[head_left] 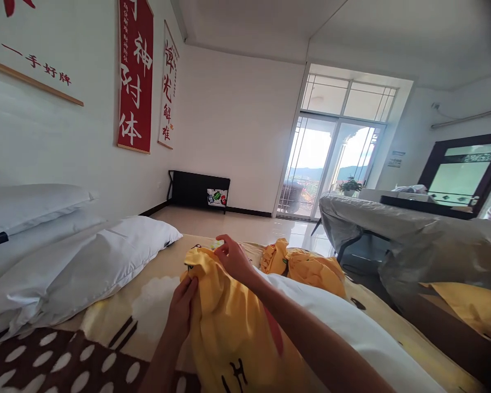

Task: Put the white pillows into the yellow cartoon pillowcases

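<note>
A yellow pillowcase (216, 322) with black lettering and a red patch hangs between my hands, low in the middle of the view. My left hand (182, 305) pinches its edge on the left, thumb on top. At the upper right of the opening, the fingers of my right hand (234, 257) are closed on the rim of the same cloth. Under my right forearm lies a bare white pillow (343, 319), partly covered by the arm. Crumpled yellow cloth (314, 270) rests just beyond it on the patterned blanket (155, 292).
White pillows (101, 262) are heaped on the left. A box with yellow cloth (470, 303) stands at the lower right, beside a table under plastic sheeting (360, 218). Against the far wall leans a black folded panel (196, 188); glass doors (327, 164) are behind the table.
</note>
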